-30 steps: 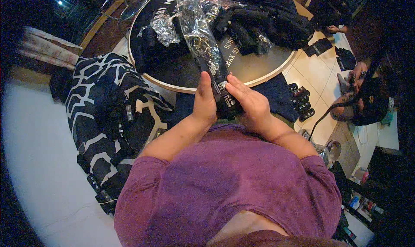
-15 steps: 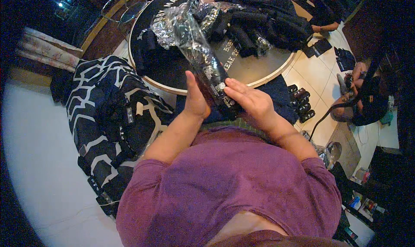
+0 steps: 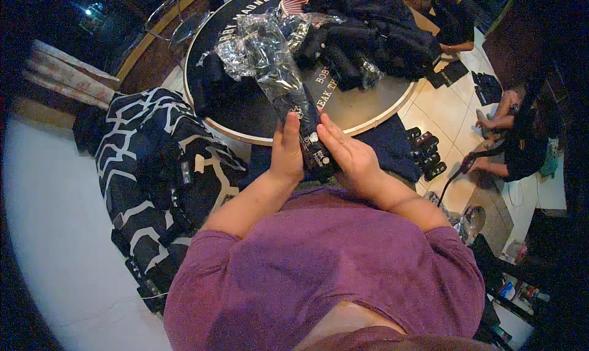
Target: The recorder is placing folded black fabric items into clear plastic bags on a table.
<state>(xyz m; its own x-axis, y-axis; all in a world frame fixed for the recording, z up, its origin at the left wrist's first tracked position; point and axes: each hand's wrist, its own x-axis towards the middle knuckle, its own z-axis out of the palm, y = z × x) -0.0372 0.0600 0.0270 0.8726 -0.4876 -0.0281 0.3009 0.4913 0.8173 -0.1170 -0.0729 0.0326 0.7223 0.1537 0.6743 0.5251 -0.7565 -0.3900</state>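
Note:
My left hand (image 3: 287,151) and my right hand (image 3: 350,154) press from either side round the lower end of a long black bundle (image 3: 318,151) with white printed marks, in a loose clear plastic bag (image 3: 276,75) that stretches up over the round dark tabletop. Both hands are closed on it, fingers straight and pointing away from me. Beyond them the round table (image 3: 227,131), with a pale rim, carries crumpled clear plastic (image 3: 236,56) and a pile of black cloth rolls (image 3: 386,41).
A black-and-white patterned cover (image 3: 141,161) lies at left. At right are several short black rolls (image 3: 423,154) and black folded items (image 3: 486,88). A co-worker (image 3: 524,148) holds a dark cord (image 3: 457,176) low on the right; another (image 3: 454,26) is farther back.
The bundle and my hands shifted left, then back slightly right and lower. The co-worker at lower right has moved a hand down onto the dark cord.

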